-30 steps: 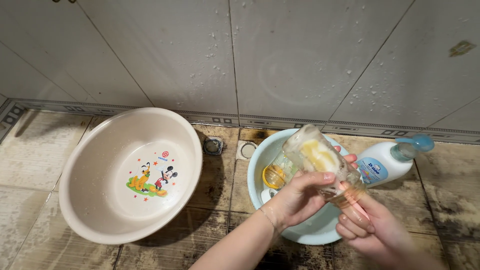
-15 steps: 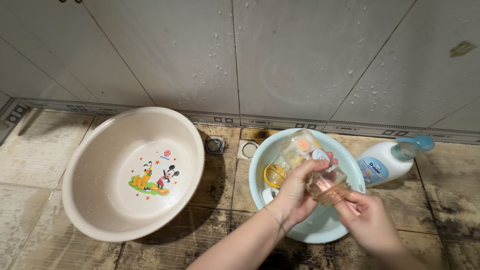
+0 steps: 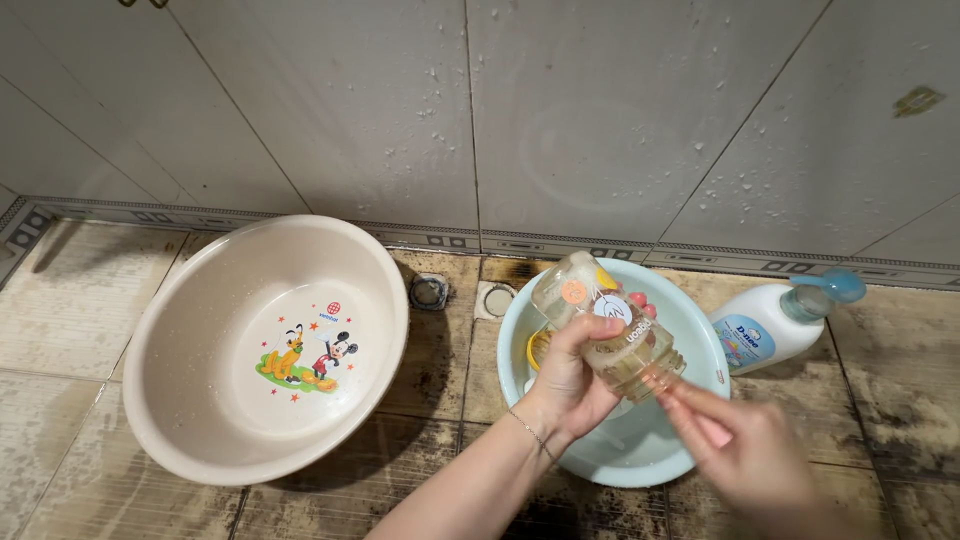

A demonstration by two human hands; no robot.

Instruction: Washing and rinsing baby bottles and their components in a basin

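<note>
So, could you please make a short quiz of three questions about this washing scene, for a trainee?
1. True or false: the left hand holds the clear baby bottle above the light blue basin.
2. Which object lies on the floor to the right of the blue basin? A) a sponge B) a white pump bottle C) a towel
3. Fill in: the fingertips of the right hand touch the bottle at its ___ end.

Key: 1 true. 2 B. 3 open (neck). The beige basin to the left has a cartoon picture inside and nobody touches it.
</note>
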